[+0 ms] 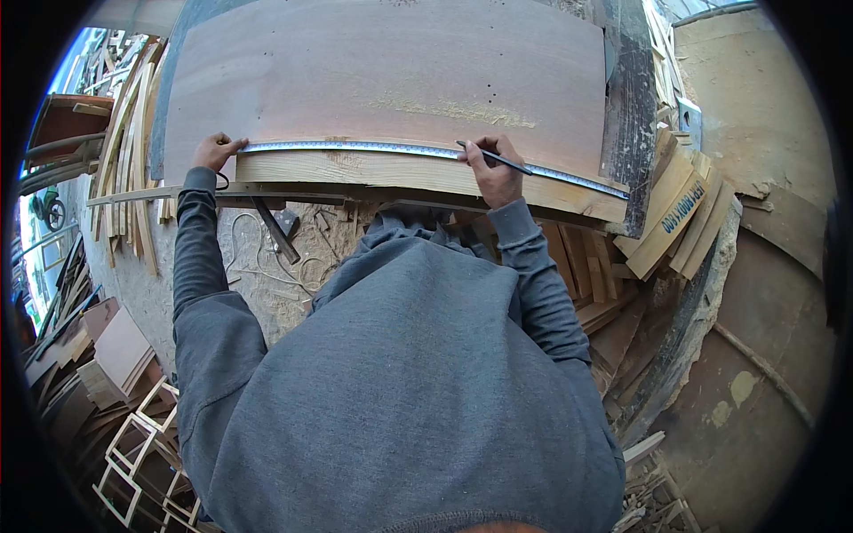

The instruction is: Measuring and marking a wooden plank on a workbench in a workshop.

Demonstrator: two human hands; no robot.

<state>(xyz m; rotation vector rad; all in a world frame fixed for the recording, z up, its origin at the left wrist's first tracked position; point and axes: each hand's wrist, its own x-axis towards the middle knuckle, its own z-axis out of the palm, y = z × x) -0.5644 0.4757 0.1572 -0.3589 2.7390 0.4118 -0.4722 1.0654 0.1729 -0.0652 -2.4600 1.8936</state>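
Note:
A wooden board lies along the near edge of a plywood-topped workbench. Stretched along the board's upper face is a tape measure blade with printed graduations. My left hand pinches the blade's left end between thumb and fingers. My right hand holds a dark pencil, its tip over the blade right of the middle. From there the blade runs on to the board's right end. A thin wooden strip sticks out to the left below my left hand.
Sawdust is scattered on the plywood. Long wooden strips lean at the left, and cut boards are stacked at the right. A cord and wood scraps lie on the floor below the bench. Small wooden frames stand at the lower left.

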